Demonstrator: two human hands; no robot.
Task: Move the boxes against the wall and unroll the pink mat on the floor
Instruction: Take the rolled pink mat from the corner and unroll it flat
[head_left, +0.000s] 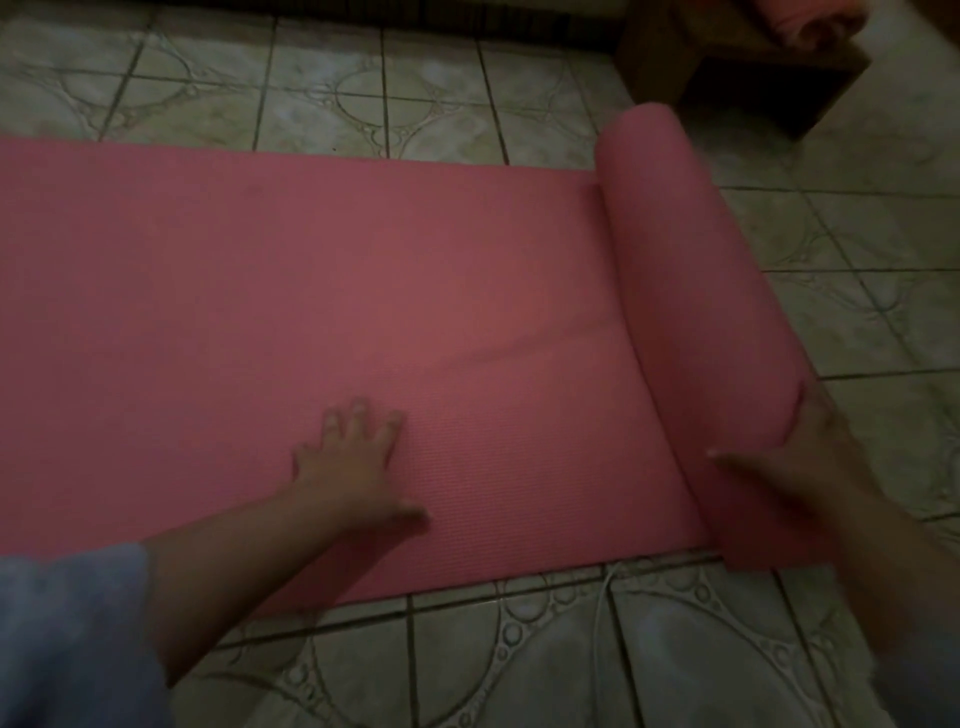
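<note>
Dim patterned tile floor (545, 649). Lower centre: left hand (353, 462) spread flat on the pink mat (311, 312). Lower right: right hand (800, 457) cups the remaining roll (691, 291). Risk: roll skews, mat wrinkles. Upper right: dark wooden box (737, 78), pink bundle on top.

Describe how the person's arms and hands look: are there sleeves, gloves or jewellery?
Both hands, the left hand and the right hand, are bare: no gloves, and no rings or watch visible in this dim light. The left arm has a loose pale blue-grey sleeve ending near the elbow. The right forearm shows no sleeve.
</note>
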